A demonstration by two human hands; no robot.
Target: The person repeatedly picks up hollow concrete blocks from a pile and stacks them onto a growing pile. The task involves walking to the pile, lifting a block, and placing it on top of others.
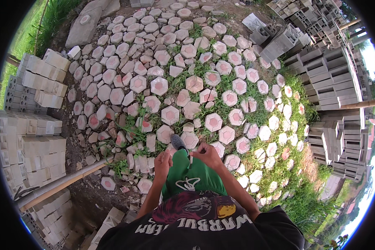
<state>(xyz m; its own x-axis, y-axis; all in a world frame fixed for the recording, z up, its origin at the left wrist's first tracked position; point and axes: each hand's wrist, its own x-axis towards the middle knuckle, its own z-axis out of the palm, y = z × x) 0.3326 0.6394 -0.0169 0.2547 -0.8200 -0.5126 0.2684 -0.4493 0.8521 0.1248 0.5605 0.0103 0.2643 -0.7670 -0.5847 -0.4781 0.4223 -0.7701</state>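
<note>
My left hand (163, 163) is held over the left side of my green shorts (200, 180), its fingers curled together in a pinch. Whatever may be between them is too small to make out. To its right, my right hand (208, 155) hovers over the other side of the shorts with thumb and fingers bent together. A short pale cord (190, 160) hangs at its fingertips, and I cannot tell whether the fingers grip it. A grey clog (178, 142) on one of my feet shows just beyond the hands, on the hexagonal pavers (170, 115).
Pavers with reddish centres cover the ground, with rubble on the left and grass (254, 112) between them. Block stacks (43, 146) line the left, and hollow blocks (329, 79) the right. A bamboo pole (66, 182) crosses the lower left. A concrete slab (85, 25) lies far left.
</note>
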